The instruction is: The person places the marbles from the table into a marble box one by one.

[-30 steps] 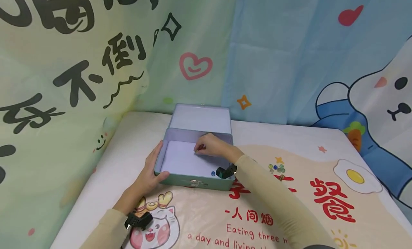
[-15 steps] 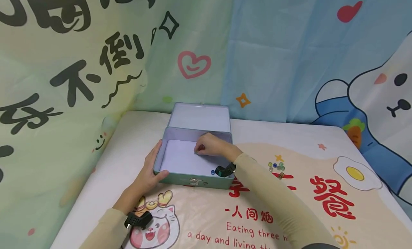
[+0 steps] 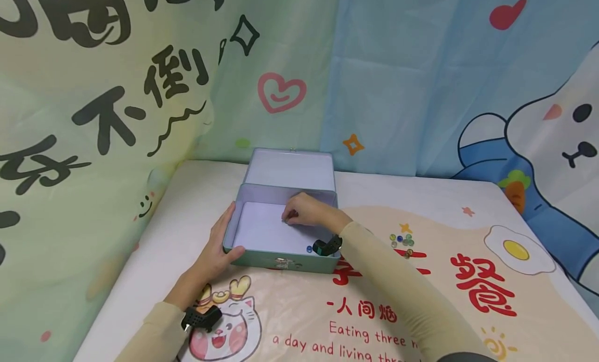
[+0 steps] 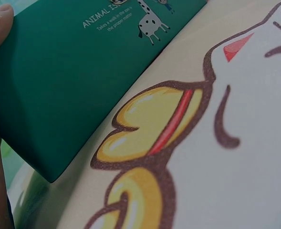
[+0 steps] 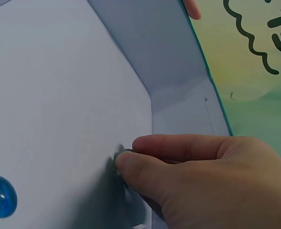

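Observation:
An open green tin box (image 3: 262, 258) with a pale inside stands on the table, its hinged lid (image 3: 291, 169) tipped back. My left hand (image 3: 216, 247) grips the box at its left side, thumb over the front corner. Inside the box, my right hand (image 3: 309, 210) pinches a small greenish marble (image 5: 116, 156) between thumb and fingers, close over the floor; the fingertips hide most of it. A blue marble (image 5: 1, 196) lies on the box floor, near the right wrist's black strap in the head view.
Several glass marbles (image 3: 408, 242) lie on the printed tablecloth (image 3: 365, 333) right of the box, beyond the right forearm. A printed curtain (image 3: 383, 91) hangs behind the table and another green-yellow one (image 3: 56, 237) runs along its left side.
The head view has shifted very slightly. Both hands keep their places, the left at the box's side and the right pinching inside it.

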The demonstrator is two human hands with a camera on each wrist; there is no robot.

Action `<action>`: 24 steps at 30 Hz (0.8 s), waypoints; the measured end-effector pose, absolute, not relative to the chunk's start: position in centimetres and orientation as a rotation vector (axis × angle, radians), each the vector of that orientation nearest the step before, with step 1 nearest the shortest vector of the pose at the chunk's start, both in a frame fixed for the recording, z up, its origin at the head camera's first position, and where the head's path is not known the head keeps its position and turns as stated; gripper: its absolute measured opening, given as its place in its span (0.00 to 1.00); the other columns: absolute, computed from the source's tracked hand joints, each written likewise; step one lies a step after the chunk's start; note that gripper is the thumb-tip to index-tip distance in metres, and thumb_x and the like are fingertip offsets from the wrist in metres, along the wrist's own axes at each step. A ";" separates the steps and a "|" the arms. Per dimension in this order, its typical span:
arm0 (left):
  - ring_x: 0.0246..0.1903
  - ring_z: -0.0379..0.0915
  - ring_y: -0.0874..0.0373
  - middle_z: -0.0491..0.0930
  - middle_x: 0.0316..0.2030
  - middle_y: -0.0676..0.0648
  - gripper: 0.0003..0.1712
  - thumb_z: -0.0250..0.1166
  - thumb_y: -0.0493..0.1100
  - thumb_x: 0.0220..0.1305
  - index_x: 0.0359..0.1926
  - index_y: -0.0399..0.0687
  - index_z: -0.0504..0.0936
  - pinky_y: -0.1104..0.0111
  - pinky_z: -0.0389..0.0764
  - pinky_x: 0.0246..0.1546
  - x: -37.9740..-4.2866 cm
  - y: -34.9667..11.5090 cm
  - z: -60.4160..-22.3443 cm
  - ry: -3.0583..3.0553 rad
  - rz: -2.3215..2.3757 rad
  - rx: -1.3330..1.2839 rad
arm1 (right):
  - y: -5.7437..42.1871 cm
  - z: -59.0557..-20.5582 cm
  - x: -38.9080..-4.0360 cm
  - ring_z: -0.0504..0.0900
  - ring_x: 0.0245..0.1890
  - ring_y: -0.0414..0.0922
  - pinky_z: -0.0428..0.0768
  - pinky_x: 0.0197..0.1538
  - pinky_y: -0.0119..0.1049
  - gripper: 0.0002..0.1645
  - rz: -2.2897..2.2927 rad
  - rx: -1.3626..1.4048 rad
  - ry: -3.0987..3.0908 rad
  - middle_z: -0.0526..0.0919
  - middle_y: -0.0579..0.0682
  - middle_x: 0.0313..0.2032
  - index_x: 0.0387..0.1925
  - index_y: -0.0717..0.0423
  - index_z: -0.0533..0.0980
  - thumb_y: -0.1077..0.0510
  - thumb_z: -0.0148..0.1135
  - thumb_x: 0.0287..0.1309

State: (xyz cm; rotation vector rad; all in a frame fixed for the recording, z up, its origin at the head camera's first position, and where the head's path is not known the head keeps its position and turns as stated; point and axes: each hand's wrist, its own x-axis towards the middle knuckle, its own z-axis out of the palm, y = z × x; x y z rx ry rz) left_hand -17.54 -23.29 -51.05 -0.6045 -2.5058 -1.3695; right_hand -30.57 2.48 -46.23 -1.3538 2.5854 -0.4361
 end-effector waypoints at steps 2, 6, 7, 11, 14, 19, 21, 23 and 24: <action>0.71 0.38 0.38 0.42 0.75 0.45 0.56 0.56 0.71 0.56 0.76 0.55 0.40 0.31 0.46 0.60 -17.5 -23.3 -51.0 -2.501 -1.366 -0.608 | 2.5 -46.1 -30.5 0.81 0.38 0.39 0.78 0.44 0.28 0.09 -0.434 -1.349 2.593 0.86 0.48 0.37 0.39 0.55 0.85 0.61 0.67 0.55; 0.71 0.39 0.37 0.42 0.75 0.43 0.57 0.56 0.71 0.56 0.75 0.52 0.41 0.31 0.46 0.60 -17.6 -23.3 -51.0 -2.487 -1.367 -0.622 | 2.5 -45.8 -30.4 0.81 0.37 0.40 0.78 0.44 0.29 0.10 -0.459 -1.346 2.609 0.85 0.48 0.37 0.40 0.55 0.84 0.60 0.67 0.54; 0.71 0.39 0.37 0.42 0.75 0.43 0.56 0.56 0.71 0.56 0.75 0.52 0.41 0.31 0.46 0.60 -17.5 -23.3 -51.0 -2.487 -1.370 -0.623 | 2.6 -45.8 -30.3 0.81 0.37 0.40 0.78 0.44 0.30 0.10 -0.474 -1.353 2.611 0.85 0.48 0.36 0.40 0.55 0.85 0.60 0.67 0.54; 0.71 0.39 0.37 0.42 0.75 0.43 0.56 0.56 0.69 0.57 0.76 0.52 0.40 0.31 0.47 0.60 -17.6 -23.1 -51.1 -2.485 -1.375 -0.628 | 2.7 -45.8 -30.5 0.82 0.39 0.40 0.79 0.46 0.29 0.09 -0.546 -1.386 2.595 0.84 0.49 0.38 0.39 0.56 0.85 0.60 0.67 0.55; 0.71 0.39 0.37 0.42 0.75 0.44 0.55 0.57 0.68 0.57 0.76 0.52 0.40 0.30 0.47 0.60 -17.5 -23.0 -51.2 -2.487 -1.377 -0.624 | 2.7 -45.7 -30.5 0.82 0.41 0.40 0.79 0.46 0.27 0.10 -0.593 -1.373 2.575 0.84 0.48 0.40 0.41 0.55 0.84 0.59 0.64 0.58; 0.71 0.39 0.37 0.42 0.75 0.45 0.55 0.58 0.67 0.57 0.76 0.54 0.40 0.30 0.47 0.59 -17.2 -22.9 -51.3 -2.493 -1.385 -0.617 | 2.9 -44.9 -30.0 0.82 0.43 0.40 0.79 0.47 0.27 0.11 -0.699 -1.339 2.569 0.84 0.49 0.42 0.43 0.57 0.84 0.60 0.63 0.59; 0.71 0.39 0.37 0.42 0.75 0.45 0.55 0.59 0.66 0.57 0.76 0.54 0.40 0.30 0.48 0.59 -17.2 -22.9 -51.3 -2.493 -1.385 -0.615 | 3.0 -44.2 -29.7 0.82 0.43 0.41 0.79 0.47 0.27 0.11 -0.755 -1.346 2.587 0.84 0.48 0.42 0.43 0.57 0.84 0.60 0.63 0.59; 0.71 0.40 0.37 0.43 0.75 0.45 0.55 0.59 0.66 0.57 0.76 0.55 0.40 0.30 0.48 0.58 -17.2 -23.0 -51.1 -2.493 -1.380 -0.613 | 3.5 -43.3 -29.5 0.82 0.43 0.41 0.80 0.47 0.28 0.11 -0.838 -1.352 2.611 0.84 0.48 0.42 0.43 0.58 0.84 0.60 0.63 0.59; 0.70 0.40 0.37 0.42 0.75 0.45 0.55 0.59 0.66 0.57 0.76 0.55 0.40 0.30 0.48 0.58 -17.3 -23.0 -51.1 -2.492 -1.377 -0.615 | 3.9 -42.8 -29.3 0.82 0.43 0.40 0.80 0.47 0.29 0.11 -0.893 -1.349 2.625 0.84 0.47 0.42 0.43 0.57 0.84 0.60 0.63 0.59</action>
